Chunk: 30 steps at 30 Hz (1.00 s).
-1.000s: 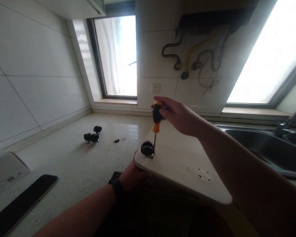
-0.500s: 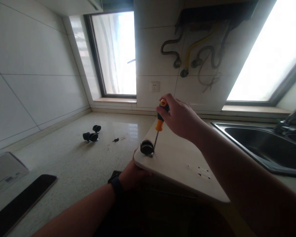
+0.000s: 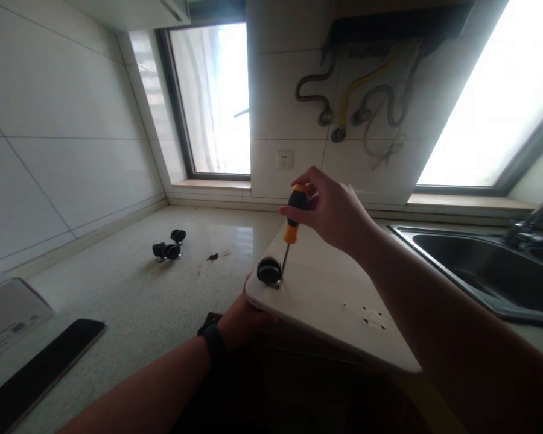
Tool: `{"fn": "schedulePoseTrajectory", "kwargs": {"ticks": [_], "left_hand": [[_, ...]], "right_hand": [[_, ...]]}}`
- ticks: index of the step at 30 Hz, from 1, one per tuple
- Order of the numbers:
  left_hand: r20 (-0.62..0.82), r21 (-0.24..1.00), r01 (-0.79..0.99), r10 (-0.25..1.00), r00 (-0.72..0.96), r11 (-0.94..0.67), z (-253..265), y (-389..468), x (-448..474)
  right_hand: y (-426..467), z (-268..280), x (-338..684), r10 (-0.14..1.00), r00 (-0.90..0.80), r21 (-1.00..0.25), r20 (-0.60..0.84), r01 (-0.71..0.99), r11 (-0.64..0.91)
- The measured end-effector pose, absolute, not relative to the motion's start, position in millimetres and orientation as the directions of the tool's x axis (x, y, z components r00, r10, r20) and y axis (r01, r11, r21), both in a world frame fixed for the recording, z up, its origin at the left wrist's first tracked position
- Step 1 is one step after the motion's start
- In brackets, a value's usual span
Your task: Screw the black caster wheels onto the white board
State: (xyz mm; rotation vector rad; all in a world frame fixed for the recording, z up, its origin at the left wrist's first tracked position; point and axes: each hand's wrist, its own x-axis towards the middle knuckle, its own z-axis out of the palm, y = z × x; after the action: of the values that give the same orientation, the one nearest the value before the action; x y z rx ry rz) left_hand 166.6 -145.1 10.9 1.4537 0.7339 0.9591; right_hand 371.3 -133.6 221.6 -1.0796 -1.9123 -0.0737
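A black-and-orange screwdriver [image 3: 291, 234] is gripped by its handle in my right hand [image 3: 328, 208]. Its shaft slants down to the base of a black caster wheel [image 3: 269, 270], which sits at the near left corner of a white board [image 3: 326, 283]. My left hand [image 3: 242, 319] wraps around that corner from below, its fingers partly hidden under the edge. Farther right on the board is a cluster of small screw holes [image 3: 373, 317]. What the screwdriver's tip meets is too small to make out.
Several loose casters [image 3: 168, 248] lie on the speckled countertop [image 3: 163, 301], with a small dark bit [image 3: 212, 257] nearby. A white box [image 3: 13, 313] and a long dark flat object [image 3: 45, 371] are at the left. A steel sink [image 3: 461, 265] is at the right.
My right hand's fingers have shifted around the screwdriver handle, the handle has turned a little, and the hand's grip looks looser. The left hand, board and caster have stayed put.
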Motion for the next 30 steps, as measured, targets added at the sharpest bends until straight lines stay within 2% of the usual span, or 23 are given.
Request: {"fn": "schedulePoseTrajectory", "kwargs": {"ticks": [3,6,8,12,14,16,19,24,27,30], "left_hand": [[0.171,0.985,-0.094,0.875,0.454,-0.144,10,-144,167],[0.166,0.986,-0.092,0.875,0.455,-0.140,6,-143,167],[0.144,0.989,-0.081,0.879,0.454,-0.120,5,-143,167],[0.130,0.991,-0.082,0.887,0.443,-0.104,7,-145,167],[0.137,0.990,-0.082,0.885,0.444,-0.112,8,-146,167],[0.151,0.988,-0.088,0.880,0.451,-0.125,9,-145,166],[0.167,0.985,-0.110,0.869,0.466,-0.131,7,-144,166],[0.177,0.984,-0.102,0.872,0.456,-0.146,4,-142,166],[0.190,0.982,-0.099,0.875,0.445,-0.163,2,-141,166],[0.180,0.984,-0.091,0.871,0.458,-0.155,3,-141,166]], "right_hand": [[-141,225,367,0.615,-0.207,-0.236,0.761,0.794,0.560],[-144,225,366,0.642,-0.263,-0.217,0.720,0.794,0.568],[-142,225,368,0.683,-0.319,-0.305,0.657,0.715,0.628],[-133,224,375,0.701,-0.462,-0.583,0.543,0.394,0.711],[-129,225,377,0.695,-0.490,-0.639,0.527,0.310,0.704],[-127,225,376,0.716,-0.452,-0.629,0.533,0.355,0.692],[-127,224,373,0.745,-0.311,-0.544,0.590,0.528,0.652],[-136,222,366,0.709,-0.123,-0.419,0.694,0.732,0.537],[-142,222,364,0.692,-0.094,-0.377,0.716,0.782,0.496],[-142,220,364,0.710,-0.157,-0.411,0.686,0.722,0.556]]}}
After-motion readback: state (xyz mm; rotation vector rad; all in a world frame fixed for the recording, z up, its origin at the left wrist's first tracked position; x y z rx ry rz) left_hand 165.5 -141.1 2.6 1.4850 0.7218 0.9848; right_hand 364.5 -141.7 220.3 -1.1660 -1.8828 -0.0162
